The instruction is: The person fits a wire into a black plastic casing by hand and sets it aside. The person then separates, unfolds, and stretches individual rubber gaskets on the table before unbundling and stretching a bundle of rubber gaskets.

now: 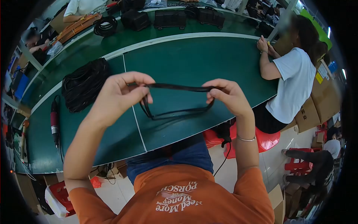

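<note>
A looped black cable (179, 88) is stretched between my two hands above the green table. My left hand (125, 91) pinches its left end between thumb and fingers. At the right end, my right hand (227, 95) grips the same loop, thumb against fingers. The lower strands (175, 113) sag toward the table. To the left of my left hand lies a big bundle of black cables (84, 84). Farther left, a dark red electric screwdriver (55, 119) with a metal nose rests on the table.
The green table (186, 56) curves around me. Beyond its pale rim run black boxes (169, 19) and a coiled black cable (105, 26). A person in a white shirt (294, 74) sits at the right. Red stools (266, 140) and cardboard boxes (324, 95) stand nearby.
</note>
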`<state>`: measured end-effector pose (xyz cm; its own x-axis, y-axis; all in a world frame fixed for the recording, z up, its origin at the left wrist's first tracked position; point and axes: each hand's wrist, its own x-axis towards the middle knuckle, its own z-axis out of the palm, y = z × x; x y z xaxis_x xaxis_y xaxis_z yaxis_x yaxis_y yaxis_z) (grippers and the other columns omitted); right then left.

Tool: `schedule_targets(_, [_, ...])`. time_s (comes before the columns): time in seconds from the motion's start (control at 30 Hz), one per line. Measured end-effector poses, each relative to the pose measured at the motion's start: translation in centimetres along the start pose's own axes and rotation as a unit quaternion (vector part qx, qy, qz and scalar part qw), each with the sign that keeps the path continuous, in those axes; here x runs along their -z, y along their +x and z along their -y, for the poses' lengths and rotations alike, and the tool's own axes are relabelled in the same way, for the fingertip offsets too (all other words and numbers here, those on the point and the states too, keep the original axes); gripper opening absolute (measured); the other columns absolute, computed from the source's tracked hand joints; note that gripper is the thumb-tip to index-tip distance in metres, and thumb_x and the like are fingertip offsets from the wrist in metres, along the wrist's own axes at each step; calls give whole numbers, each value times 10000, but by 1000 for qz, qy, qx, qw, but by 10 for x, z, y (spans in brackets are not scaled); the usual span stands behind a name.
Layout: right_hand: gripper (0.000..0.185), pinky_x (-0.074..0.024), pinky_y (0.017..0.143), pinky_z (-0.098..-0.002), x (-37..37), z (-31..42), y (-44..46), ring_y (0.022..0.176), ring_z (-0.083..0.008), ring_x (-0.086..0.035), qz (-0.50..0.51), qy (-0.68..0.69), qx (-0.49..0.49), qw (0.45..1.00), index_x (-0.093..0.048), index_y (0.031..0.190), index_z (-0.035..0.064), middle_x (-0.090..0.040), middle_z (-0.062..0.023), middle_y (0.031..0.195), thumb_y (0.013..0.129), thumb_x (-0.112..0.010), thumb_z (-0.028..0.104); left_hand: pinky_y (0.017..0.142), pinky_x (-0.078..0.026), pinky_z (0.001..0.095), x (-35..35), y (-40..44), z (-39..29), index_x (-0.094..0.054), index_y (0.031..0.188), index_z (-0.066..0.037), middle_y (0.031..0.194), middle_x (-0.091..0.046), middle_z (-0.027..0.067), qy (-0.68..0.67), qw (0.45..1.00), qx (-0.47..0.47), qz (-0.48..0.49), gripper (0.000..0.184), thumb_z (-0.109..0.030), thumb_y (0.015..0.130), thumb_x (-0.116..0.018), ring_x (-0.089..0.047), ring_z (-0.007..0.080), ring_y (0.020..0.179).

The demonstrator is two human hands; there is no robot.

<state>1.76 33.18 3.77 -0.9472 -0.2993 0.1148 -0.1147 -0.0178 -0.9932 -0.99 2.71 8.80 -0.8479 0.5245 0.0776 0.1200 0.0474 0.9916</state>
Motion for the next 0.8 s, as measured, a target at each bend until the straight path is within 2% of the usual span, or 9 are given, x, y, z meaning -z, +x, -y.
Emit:
schedule_targets(0.2, [239,-479,643,-204,7,-22,7,682,-84,-560,-75,7,-70,995,-594,1100,-24,-615,-46,794,879,-551,55,634,-454,216,-10,2,67,-582,1042,35,795,-617,76,-138,979,146,16,190,-18,861,-555,-584,118,711])
schedule_targets(0.3, [222,-467,646,-205,4,-61,26,690,-68,-548,-132,-87,-33,987,-585,1074,-19,-618,-37,790,876,-563,79,634,-456,215,-11,17,96,-578,1057,42,798,-614,82,-137,977,165,-8,195,-22,879,-533,-571,115,697])
schedule_targets(0.37, [209,-471,656,-246,1,-73,32,680,-124,-576,-163,-147,11,975,-591,1040,-17,-637,-71,787,864,-574,95,631,-455,213,-9,20,100,-575,1062,41,804,-614,83,-120,977,177,-20,197,-19,882,-524,-571,115,697])
schedule_targets(0.47, [182,-472,690,-335,-8,-78,39,754,-282,-597,-182,-316,69,929,-616,991,14,-636,-166,819,840,-578,108,645,-457,220,-7,24,104,-551,1095,24,812,-603,70,-119,980,158,-23,222,-43,884,-541,-579,122,719])
schedule_targets(0.6, [163,-473,648,-301,-1,-88,42,706,-216,-592,-197,-338,84,916,-628,989,22,-620,-133,805,854,-569,93,743,-493,250,-6,21,97,-505,1184,54,951,-554,81,-55,990,127,-16,315,-18,877,-508,-604,156,796])
schedule_targets(0.63, [180,-454,716,-221,-3,-83,40,798,-102,-581,-192,-356,49,913,-609,1041,0,-629,-64,866,886,-548,67,776,-492,254,-3,21,108,-493,1210,42,994,-547,81,-13,995,100,-6,355,-33,865,-529,-599,167,860])
schedule_targets(0.67, [155,-463,655,-273,-6,-77,41,718,-182,-582,-190,-394,86,895,-622,985,4,-611,-107,863,861,-560,73,791,-491,257,-2,19,110,-495,1211,36,1016,-541,95,71,995,63,-13,366,-41,857,-544,-591,178,900])
schedule_targets(0.7, [155,-461,653,-273,-8,-73,40,732,-185,-580,-183,-403,88,892,-616,991,1,-595,-113,900,863,-551,60,806,-489,260,-1,17,111,-496,1211,30,1038,-536,108,157,987,29,-14,377,-49,848,-560,-583,189,941])
schedule_targets(0.8, [153,-456,712,-287,-11,-67,40,827,-211,-569,-160,-464,81,868,-606,996,2,-570,-118,930,863,-552,52,824,-484,298,6,1,95,-526,1175,6,1083,-509,145,213,976,-14,-55,361,-50,824,-585,-571,233,941])
